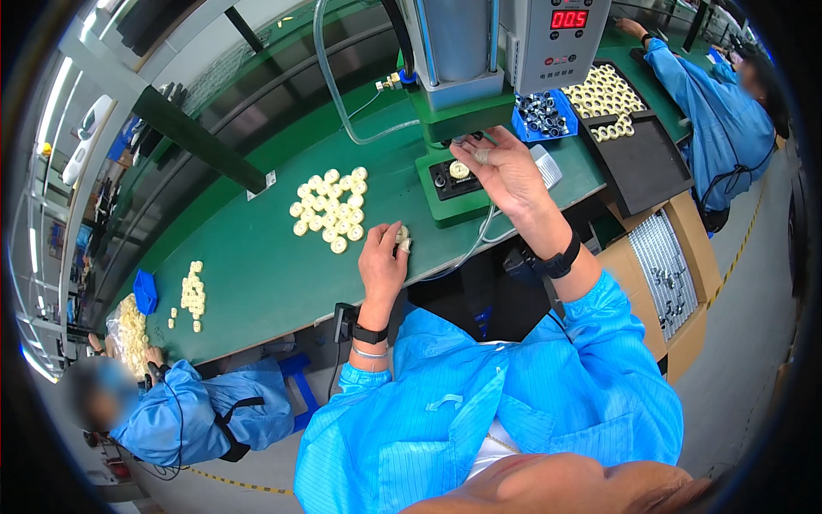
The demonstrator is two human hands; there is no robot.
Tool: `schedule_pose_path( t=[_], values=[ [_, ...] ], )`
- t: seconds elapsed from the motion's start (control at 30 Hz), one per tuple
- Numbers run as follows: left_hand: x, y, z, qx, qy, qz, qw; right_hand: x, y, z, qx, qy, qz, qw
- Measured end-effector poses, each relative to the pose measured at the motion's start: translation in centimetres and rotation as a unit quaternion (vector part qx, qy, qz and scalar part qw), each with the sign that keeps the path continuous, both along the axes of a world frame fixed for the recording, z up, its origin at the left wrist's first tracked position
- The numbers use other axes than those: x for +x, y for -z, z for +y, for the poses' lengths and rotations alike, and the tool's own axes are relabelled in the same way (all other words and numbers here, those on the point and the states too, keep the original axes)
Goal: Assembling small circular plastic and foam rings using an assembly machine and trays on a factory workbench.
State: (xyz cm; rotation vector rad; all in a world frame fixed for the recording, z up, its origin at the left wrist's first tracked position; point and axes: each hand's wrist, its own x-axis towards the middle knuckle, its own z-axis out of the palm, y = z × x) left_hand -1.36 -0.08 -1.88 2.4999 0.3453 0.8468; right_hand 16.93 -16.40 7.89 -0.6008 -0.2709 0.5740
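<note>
Green desk point(257, 274) runs across the view, with a grey press machine point(479, 51) standing on a green base point(454, 206) at its far edge. A black tray point(642, 163) to the right holds rows of cream rings, and a small blue bin point(541, 116) of dark metal parts sits beside it. A pile of cream rings point(330, 210) lies on the desk left of the press.

Right hand point(505, 171) is up at the press, grip pinched on a small pale part at the fingertips, just above the cream ring on the black fixture point(455, 176). Left hand point(383, 261) rests at the near desk edge, grip closed on one cream ring point(401, 236), near the pile.

To do this step well, by my read: seat the part square on the fixture, centred under the ram, not tilted. Pull the fingers clear before the press cycles; pinch risk is the main hazard. Keep the left-hand ring ready, oriented the same way, for a quick swap.

Other people in blue coats work at both ends of the desk.
</note>
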Motion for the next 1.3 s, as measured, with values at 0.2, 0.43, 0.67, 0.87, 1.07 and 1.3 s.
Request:
schedule_pose_path(
  t=[0.2, 0.43, 0.67, 0.87, 1.07, 1.3],
  values=[
    [0.1, -0.5, -0.3, 0.017, 0.014, 0.025, 0.999, 0.0, -0.5, -1.4, 0.052, -0.046, 0.011, 0.998],
    [-0.2, -0.4, -0.4, 0.022, 0.004, 0.031, 0.999, 0.7, -1.1, -5.2, -0.22, 0.041, -0.255, 0.941],
    [-0.1, -0.8, -0.7, 0.049, 0.009, 0.036, 0.998, 3.5, 5.6, -10.7, -0.59, 0.188, -0.619, 0.484],
    [-0.1, -0.7, -1.1, 0.071, -0.007, 0.036, 0.997, 3.3, 6.8, -10.2, -0.654, 0.178, -0.612, 0.408],
    [-0.1, -0.7, -1.2, 0.06, -0.012, 0.037, 0.997, 3.8, 5.6, -10.3, -0.667, 0.158, -0.6, 0.413],
    [-0.2, -0.5, -1.0, 0.064, -0.009, 0.041, 0.997, 2.2, 5.4, -10.9, -0.599, 0.227, -0.572, 0.512]
  ],
)
